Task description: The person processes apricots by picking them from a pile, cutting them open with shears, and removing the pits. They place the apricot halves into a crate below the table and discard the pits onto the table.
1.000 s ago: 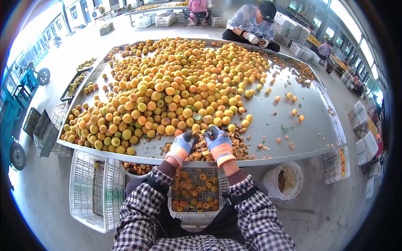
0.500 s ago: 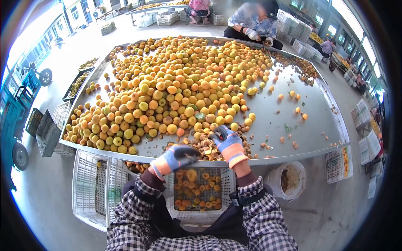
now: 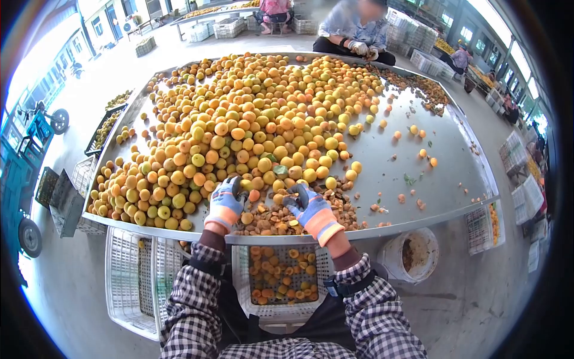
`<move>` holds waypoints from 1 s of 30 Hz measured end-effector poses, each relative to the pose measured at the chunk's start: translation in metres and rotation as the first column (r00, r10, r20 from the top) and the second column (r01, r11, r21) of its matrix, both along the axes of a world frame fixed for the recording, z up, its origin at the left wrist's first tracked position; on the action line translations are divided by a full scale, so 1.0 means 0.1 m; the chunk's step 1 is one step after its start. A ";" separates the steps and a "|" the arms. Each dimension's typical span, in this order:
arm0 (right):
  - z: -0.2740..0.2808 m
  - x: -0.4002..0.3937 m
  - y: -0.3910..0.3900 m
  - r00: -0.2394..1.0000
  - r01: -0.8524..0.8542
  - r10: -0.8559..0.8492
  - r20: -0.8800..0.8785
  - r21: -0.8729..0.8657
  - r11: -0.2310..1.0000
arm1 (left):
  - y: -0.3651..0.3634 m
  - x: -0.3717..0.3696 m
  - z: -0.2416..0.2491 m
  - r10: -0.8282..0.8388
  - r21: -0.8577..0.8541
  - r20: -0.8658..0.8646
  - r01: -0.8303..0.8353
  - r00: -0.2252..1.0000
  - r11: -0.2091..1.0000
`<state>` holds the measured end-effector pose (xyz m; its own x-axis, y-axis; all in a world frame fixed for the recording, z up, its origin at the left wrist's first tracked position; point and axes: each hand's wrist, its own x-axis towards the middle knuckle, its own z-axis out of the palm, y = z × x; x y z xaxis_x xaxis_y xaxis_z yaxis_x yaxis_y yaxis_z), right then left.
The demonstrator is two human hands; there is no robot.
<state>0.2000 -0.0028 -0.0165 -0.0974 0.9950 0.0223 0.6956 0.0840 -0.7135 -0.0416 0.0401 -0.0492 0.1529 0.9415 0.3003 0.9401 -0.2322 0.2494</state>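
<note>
A large heap of yellow-orange apricots (image 3: 239, 128) covers much of the metal table. My left hand (image 3: 225, 204), in a blue and orange glove with dark fingertips, rests at the heap's near edge. Its fingers are bent inward beside an orange apricot (image 3: 254, 195), and whatever they enclose is hidden. Over a pile of brown pits (image 3: 275, 222), my right hand (image 3: 311, 212) wears a matching glove. Its fingers are curled together, and I cannot make out what is in them. Below the table edge, a white crate (image 3: 240, 263) contains split apricots (image 3: 282, 274).
The metal table rim (image 3: 382, 230) runs in front of me. A white bucket (image 3: 412, 254) stands at right, and white crates (image 3: 122, 272) at lower left. Across the table sits a person with gloved hands (image 3: 363, 50). A blue vehicle (image 3: 36, 131) is far left.
My left hand has moved up and forward from the table edge above the crate to the apricots. My right hand has shifted slightly left and down, staying over the pits.
</note>
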 end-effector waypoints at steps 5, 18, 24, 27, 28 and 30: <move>-0.22 -0.07 -0.09 0.978 -0.117 0.138 -0.155 0.137 0.984 | -0.38 0.06 0.44 0.279 -0.185 0.959 0.623 -0.055 0.760; 0.00 -0.25 -0.31 0.961 -0.187 0.247 -0.127 0.364 0.913 | -0.41 0.20 0.41 0.103 -0.135 0.991 0.521 0.090 0.843; -0.09 -0.27 -0.30 0.966 -0.172 0.227 -0.121 0.354 0.919 | -0.41 0.22 0.43 0.056 -0.095 0.994 0.512 0.092 0.854; -0.10 -0.27 -0.30 0.964 -0.185 0.236 -0.125 0.323 0.928 | -0.37 0.21 0.37 0.064 -0.130 0.988 0.524 0.142 0.842; -0.07 -0.27 -0.31 0.966 -0.199 0.239 -0.101 0.305 0.931 | -0.37 0.21 0.35 0.063 -0.129 0.988 0.524 0.142 0.842; 0.01 -0.28 -0.33 0.967 -0.210 0.242 -0.077 0.290 0.934 | -0.37 0.23 0.33 0.115 -0.121 0.992 0.562 0.046 0.818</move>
<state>0.1718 -0.0362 -0.0156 -0.3002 0.8996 0.3173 0.5538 0.4351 -0.7099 -0.0187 0.0026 -0.0163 0.2884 0.9570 0.0298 -0.2929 0.0586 0.9543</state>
